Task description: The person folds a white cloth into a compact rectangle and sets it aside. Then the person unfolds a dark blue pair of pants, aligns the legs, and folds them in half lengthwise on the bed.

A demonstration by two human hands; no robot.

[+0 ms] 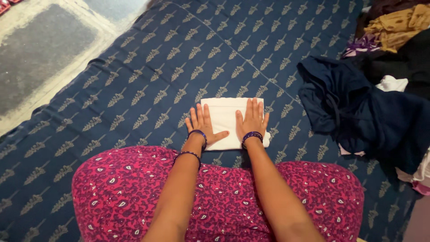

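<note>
Folded cloth [230, 120] on bed [148, 85], clothes pile [371, 107] right

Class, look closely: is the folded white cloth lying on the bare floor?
No, the folded white cloth lies on the dark blue patterned bedspread, under both flat hands.

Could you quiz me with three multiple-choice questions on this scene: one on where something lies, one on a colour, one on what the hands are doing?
1. Where is the heap of clothes?
A. To the right of the folded cloth
B. On the person's lap
C. On the grey floor

2. What colour is the folded cloth?
A. Red
B. White
C. Green

3. How are the hands placed?
A. Clenched in fists
B. Lifted in the air
C. Flat on the cloth

Answers: 1 A, the heap of clothes lies right of the folded cloth on the blue bedspread. 2 B, it is plainly white. 3 C, the left hand and right hand press down with fingers spread.
</note>
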